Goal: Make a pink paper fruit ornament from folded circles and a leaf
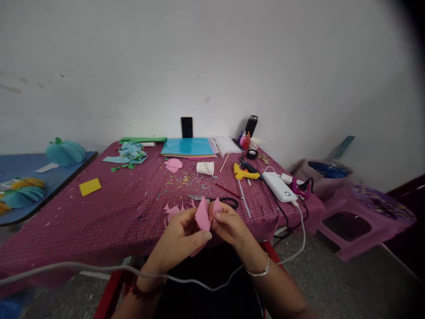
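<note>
Fingers of the left hand [186,235] and right hand [230,225] pinch pink paper [203,216] at the table's [116,212] near edge, apparently shaping it; the next move calls for light, even pressure.

Scissors [227,199] lie on the table [116,212] behind the held paper [202,215].

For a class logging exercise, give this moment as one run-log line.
left hand: holds pink paper; right hand: holds pink paper; beyond: scissors, tipped white cup
</note>
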Demonstrator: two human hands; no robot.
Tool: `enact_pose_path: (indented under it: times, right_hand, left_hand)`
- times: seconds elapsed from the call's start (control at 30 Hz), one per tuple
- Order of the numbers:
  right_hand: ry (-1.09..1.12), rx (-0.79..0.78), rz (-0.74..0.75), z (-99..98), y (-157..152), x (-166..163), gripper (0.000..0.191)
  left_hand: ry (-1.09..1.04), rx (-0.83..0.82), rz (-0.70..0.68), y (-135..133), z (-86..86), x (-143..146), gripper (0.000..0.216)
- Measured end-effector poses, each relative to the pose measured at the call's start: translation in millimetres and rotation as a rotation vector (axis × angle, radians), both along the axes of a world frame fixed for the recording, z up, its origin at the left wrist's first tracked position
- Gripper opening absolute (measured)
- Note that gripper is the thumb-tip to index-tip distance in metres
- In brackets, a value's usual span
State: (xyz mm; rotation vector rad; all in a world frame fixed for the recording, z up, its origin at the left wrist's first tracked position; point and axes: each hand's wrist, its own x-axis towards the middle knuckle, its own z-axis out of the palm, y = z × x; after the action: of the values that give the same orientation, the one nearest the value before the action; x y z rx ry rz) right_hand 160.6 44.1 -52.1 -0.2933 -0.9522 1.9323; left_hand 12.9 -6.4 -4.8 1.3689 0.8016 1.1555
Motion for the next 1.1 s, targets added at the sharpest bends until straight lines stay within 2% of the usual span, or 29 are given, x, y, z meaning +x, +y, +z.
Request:
enact_pose_path:
  times: [0.33, 0.63, 0.87, 1.1]
  right_hand:
    - [0.083, -0.028, 0.085, -2.0, -1, -2, 0.025]
    - [0.054, -0.033, 0.052, -7.9, -1, -5, 0.03]
    - [-0.105, 0.086, -0.092, -7.2, 0, 2, 0.023]
    - [-0.309, 0.294, -0.127, -8.7, 5, 17, 0.024]
  left_hand:
    - [-0.062, -0.154, -0.039, 6, -19.1, -5, 0.023]
    - [-0.22, -0.288, 0.101, 7, -5.5, -4, 0.032]
    - [-0.22, -0.308, 0.182, 14, -10.5, -8, 0.034]
    - [-0.203, -0.335, 0.213, 20, -10.8, -7, 0.035]
